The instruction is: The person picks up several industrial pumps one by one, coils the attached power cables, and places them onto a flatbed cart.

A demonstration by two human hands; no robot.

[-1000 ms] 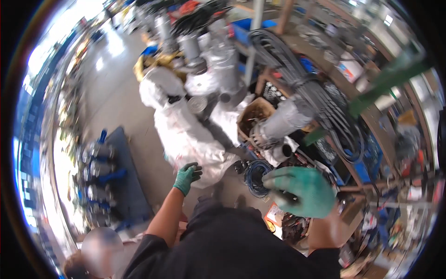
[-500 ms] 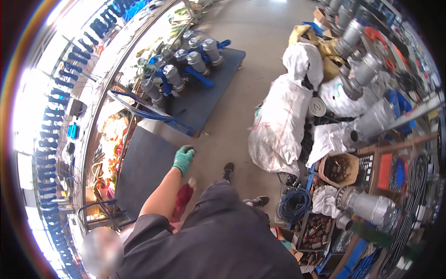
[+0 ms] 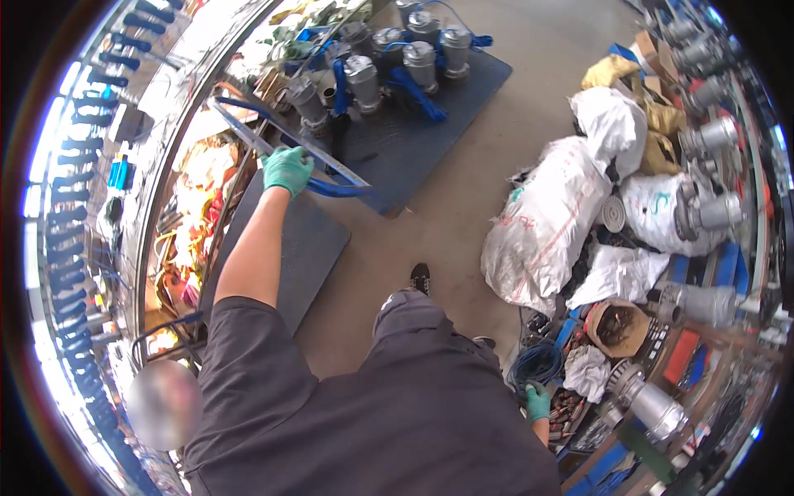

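My left hand (image 3: 287, 171), in a green glove, reaches forward with its fingers curled around the blue push handle (image 3: 236, 124) of a platform cart. On the cart's dark deck (image 3: 451, 124) stand several silver-grey cylindrical pumps (image 3: 361, 81) with bundles of blue cable (image 3: 413, 95). A second dark flat platform (image 3: 318, 260) lies beneath my left forearm. My right hand (image 3: 538, 403), also green-gloved, hangs low at my right side next to a coil of dark blue cable (image 3: 536, 362). Its fingers look loosely apart, with nothing visible in them.
Large white sacks (image 3: 542, 219) lie on the floor at the right. Beyond them are more metal pumps (image 3: 649, 401), a round container (image 3: 616, 328) of small parts and crates. A cluttered bench (image 3: 198, 190) lines the left. Another person, head blurred (image 3: 164, 405), is at the lower left.
My left hand has moved forward and left onto the cart handle. My right hand has come into view at the lower right. The view has shifted, and the cart appears closer.
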